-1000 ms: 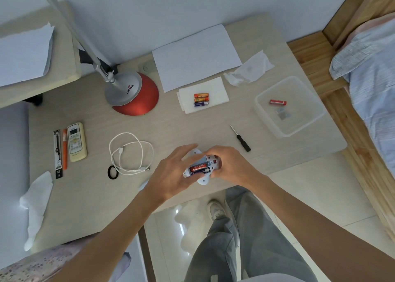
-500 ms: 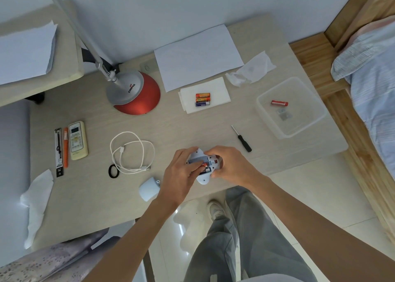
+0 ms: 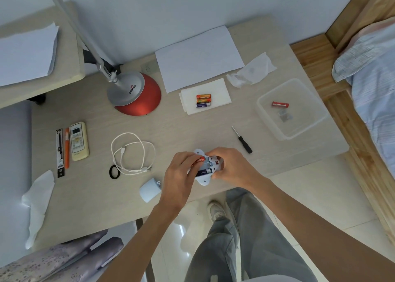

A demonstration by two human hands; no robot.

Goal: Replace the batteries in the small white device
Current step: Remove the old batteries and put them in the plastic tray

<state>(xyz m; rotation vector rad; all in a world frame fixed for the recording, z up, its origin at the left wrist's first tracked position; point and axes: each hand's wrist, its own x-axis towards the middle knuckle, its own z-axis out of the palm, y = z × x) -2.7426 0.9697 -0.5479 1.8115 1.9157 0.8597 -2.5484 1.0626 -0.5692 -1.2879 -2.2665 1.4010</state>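
Note:
The small white device lies near the table's front edge with its battery bay open. My right hand grips its right side. My left hand pinches a red battery, tilted up out of the upper slot. A blue battery sits in the lower slot. Three spare batteries, two orange and one blue, rest on a folded white tissue. Another red battery lies in the clear plastic box.
A small screwdriver lies right of the device. A white cable, a black ring and a white charger sit to the left. A red lamp base, a remote and paper sheets lie farther back.
My left fingers closed on the red battery in the upper slot and lifted its left end out. The white charger came into sight as my left arm shifted.

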